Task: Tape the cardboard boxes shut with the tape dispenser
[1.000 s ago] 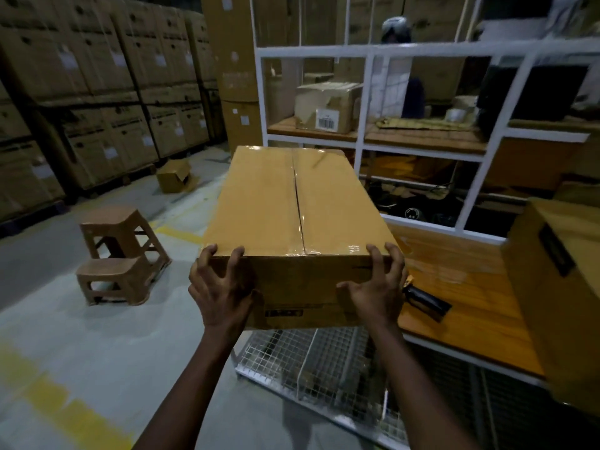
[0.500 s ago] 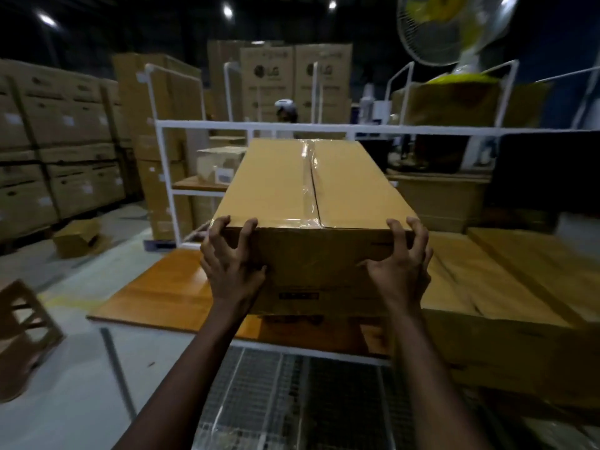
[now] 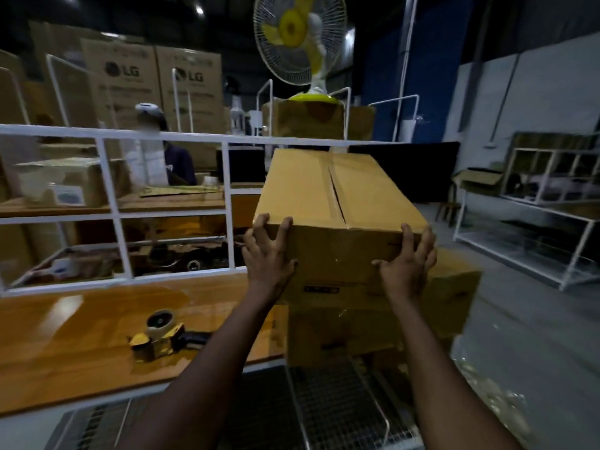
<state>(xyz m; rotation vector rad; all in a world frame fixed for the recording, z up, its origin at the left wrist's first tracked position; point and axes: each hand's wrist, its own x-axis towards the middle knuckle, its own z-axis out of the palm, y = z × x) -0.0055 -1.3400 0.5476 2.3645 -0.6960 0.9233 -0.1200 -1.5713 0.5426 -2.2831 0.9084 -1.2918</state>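
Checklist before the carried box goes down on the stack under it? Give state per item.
1. Left hand grips the carried box at its near left corner: ok.
2. Right hand grips the near right corner: ok.
3. Landing spot on the stack below: its top is hidden by the carried box: cannot tell.
4. Top seam taped: a dark line shows along it and any tape is unclear: cannot tell.
5. Tape dispenser lies free on the wooden table, left of the arms: ok.
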